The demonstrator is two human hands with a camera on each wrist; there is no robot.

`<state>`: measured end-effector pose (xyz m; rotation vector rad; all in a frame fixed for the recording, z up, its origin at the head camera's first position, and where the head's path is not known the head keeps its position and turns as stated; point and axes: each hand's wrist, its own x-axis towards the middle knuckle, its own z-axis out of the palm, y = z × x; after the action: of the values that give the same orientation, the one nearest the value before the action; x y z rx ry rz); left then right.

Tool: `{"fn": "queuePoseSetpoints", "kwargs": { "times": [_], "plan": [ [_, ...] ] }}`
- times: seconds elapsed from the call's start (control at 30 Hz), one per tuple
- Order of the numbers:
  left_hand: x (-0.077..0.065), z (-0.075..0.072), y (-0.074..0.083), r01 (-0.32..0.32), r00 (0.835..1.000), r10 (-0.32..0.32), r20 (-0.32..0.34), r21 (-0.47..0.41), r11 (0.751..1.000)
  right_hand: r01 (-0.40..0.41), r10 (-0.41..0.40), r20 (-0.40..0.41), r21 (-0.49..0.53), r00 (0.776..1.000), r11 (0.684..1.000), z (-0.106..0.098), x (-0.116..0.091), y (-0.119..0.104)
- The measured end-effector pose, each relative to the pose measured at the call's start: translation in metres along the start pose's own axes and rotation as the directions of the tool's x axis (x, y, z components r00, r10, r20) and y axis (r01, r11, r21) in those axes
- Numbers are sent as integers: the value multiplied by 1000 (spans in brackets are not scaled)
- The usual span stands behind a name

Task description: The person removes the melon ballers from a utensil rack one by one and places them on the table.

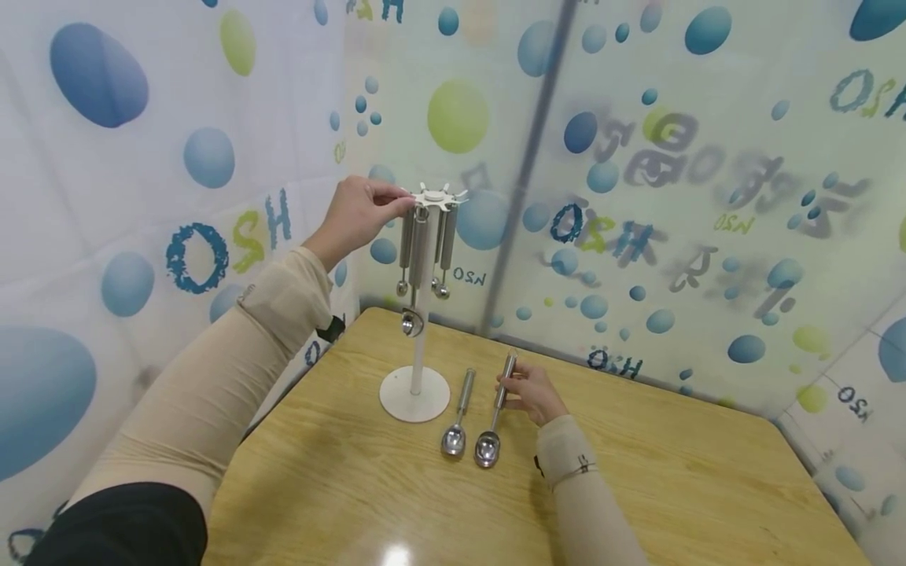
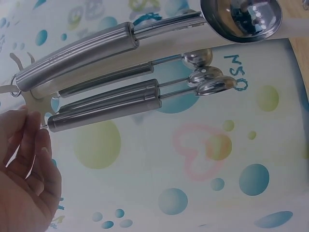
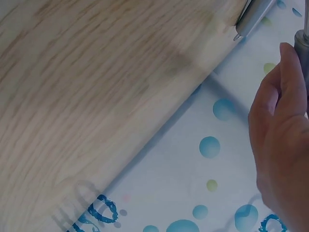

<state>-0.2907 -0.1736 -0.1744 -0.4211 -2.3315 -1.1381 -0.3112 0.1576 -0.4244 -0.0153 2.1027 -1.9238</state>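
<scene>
Black-and-beige sleeve [image 1: 205, 393] fills eight o'clock; left hand [image 1: 357, 212] pinches top edge of white rack [image 1: 433, 196] at ten. Toward five, right hand [image 1: 535, 393] grips handle of steel scoop [image 1: 487, 448] at surface [image 1: 679, 487]: likely stiff, weighty, slick; mid-handle hold looks safest.

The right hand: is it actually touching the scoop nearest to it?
Touching. The head view shows the right hand gripping the scoop's handle, with no gap between them.

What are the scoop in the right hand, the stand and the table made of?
Scoop: metal, likely stainless steel; mirror-shiny bowl, duller, brushed-looking handle.
Stand: smooth white plastic or painted metal; the even colour leaves it open.
Table: wood or wood-look laminate; yellowish grain, glossy glare.
</scene>
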Motion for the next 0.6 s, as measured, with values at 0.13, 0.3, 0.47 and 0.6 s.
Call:
{"fn": "queuePoseSetpoints", "kwargs": {
  "times": [0.13,0.3,0.47,0.6],
  "plan": [
    [0,0,0,2,1000,-2,2,3,1000,-4,4,1,-17,1000,1000,2,3,3],
    [-1,1,1,13,1000,-12,3,-14,1000,-37,37,1,-14,999,999,3,9,8],
    [-2,1,1,14,1000,-14,0,-26,1000,-78,78,6,-34,997,996,4,13,13],
    [-4,1,1,12,1000,-12,-5,-30,999,-113,114,-1,-81,994,990,5,16,15]
  ]
}}
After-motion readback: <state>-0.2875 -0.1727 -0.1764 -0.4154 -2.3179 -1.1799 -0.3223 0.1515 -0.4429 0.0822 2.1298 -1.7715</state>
